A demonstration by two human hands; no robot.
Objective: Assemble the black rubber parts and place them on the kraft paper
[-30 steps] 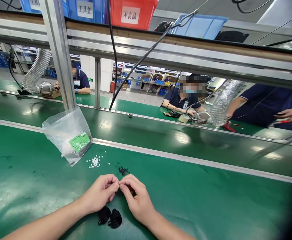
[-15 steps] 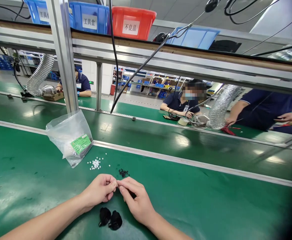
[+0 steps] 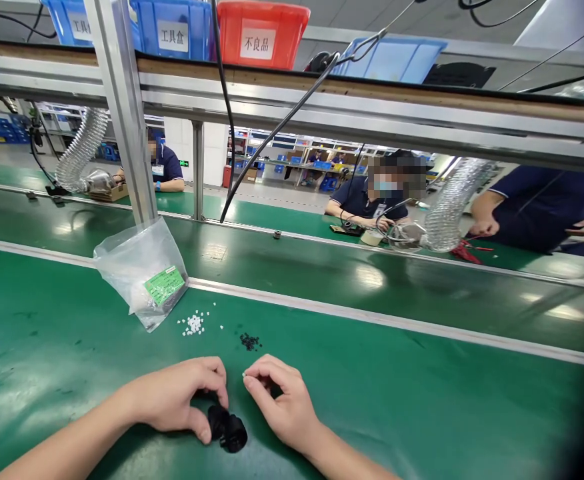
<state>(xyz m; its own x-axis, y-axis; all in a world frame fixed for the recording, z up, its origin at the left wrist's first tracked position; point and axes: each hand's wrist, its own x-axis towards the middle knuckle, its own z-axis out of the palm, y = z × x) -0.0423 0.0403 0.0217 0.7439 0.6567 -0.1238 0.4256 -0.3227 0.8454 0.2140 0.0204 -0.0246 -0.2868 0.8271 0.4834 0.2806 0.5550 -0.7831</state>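
My left hand [image 3: 185, 400] reaches down to two black cup-like plastic parts on the green bench mat. Its thumb and forefinger close around the left black part [image 3: 217, 421]; the other black part [image 3: 234, 434] lies right beside it, touching or nearly so. My right hand [image 3: 283, 402] is a little to the right, above the mat, with thumb and forefinger pinching a tiny white piece [image 3: 244, 375]. Beyond my hands lie a scatter of small white pieces [image 3: 193, 325] and a small heap of tiny black pieces [image 3: 249, 342].
A clear plastic bag [image 3: 145, 270] with a green label leans by the metal post [image 3: 122, 113]. A metal strip [image 3: 322, 308] crosses the bench. Blue bins and a red bin [image 3: 263, 37] stand on the shelf above. Co-workers sit or stand across the bench. A black cable [image 3: 282, 137] hangs down.
My left hand has parted from my right and moved down and left onto the left black part. My right hand stays near its place, the white piece now showing at its fingertips.
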